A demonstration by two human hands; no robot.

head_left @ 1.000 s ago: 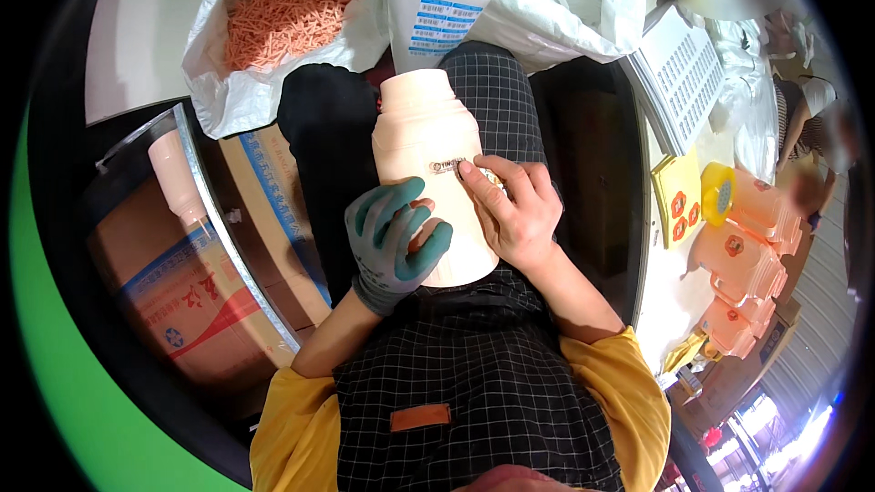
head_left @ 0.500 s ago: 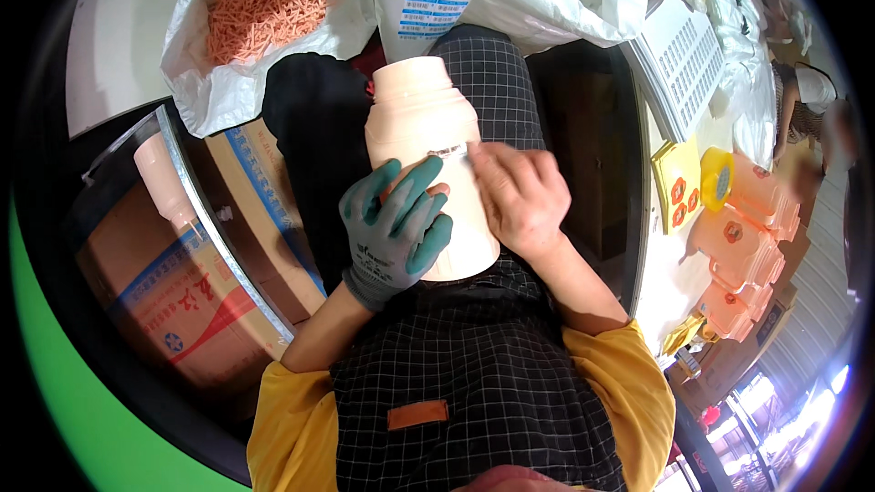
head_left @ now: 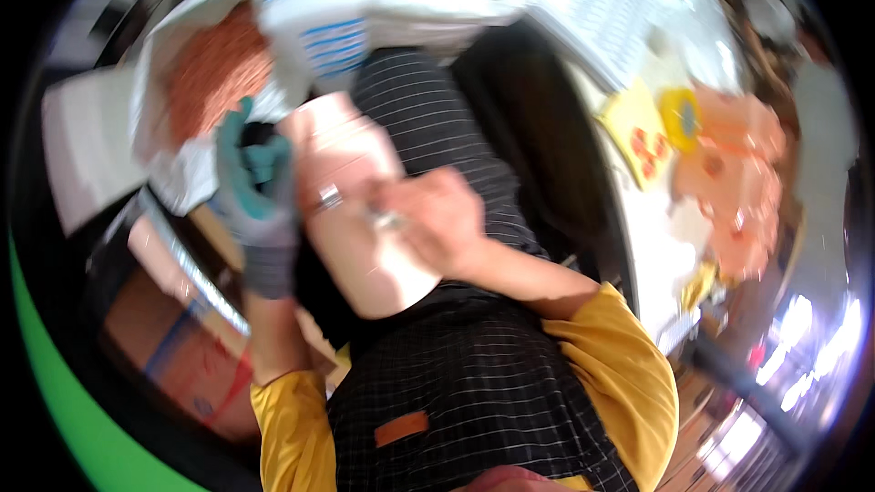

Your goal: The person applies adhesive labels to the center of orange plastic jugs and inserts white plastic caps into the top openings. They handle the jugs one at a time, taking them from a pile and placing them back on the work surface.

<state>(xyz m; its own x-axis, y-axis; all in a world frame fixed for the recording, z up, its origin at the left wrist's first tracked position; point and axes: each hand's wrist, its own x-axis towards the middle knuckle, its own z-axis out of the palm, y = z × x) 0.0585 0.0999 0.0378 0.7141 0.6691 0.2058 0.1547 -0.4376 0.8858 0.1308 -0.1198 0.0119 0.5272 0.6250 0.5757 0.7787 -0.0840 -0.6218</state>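
Observation:
A peach plastic bottle-shaped container (head_left: 365, 264) lies tilted across my lap, its narrower neck pointing up and to the left. On its side sits a small pale label or marking (head_left: 329, 196), too blurred to read. My right hand (head_left: 442, 223), bare, is over the container's right side with the fingers drawn together; a small whitish bit shows at the fingertips. My left hand (head_left: 258, 187), in a grey and green glove, is along the container's left side. Motion smears its fingers, and whether it grips the container is unclear.
A white bag of thin orange-pink pieces (head_left: 214, 73) stands at the far left. On the table at right are printed sheets (head_left: 597, 14), a yellow sheet (head_left: 635, 132), a yellow tape roll (head_left: 679, 118) and peach plastic parts (head_left: 729, 173). Cardboard boxes (head_left: 182, 355) are at lower left.
The view has shifted and blurred. My left hand has moved off the container's front to its left side. The container leans further left, and my right hand's fingers have drawn in.

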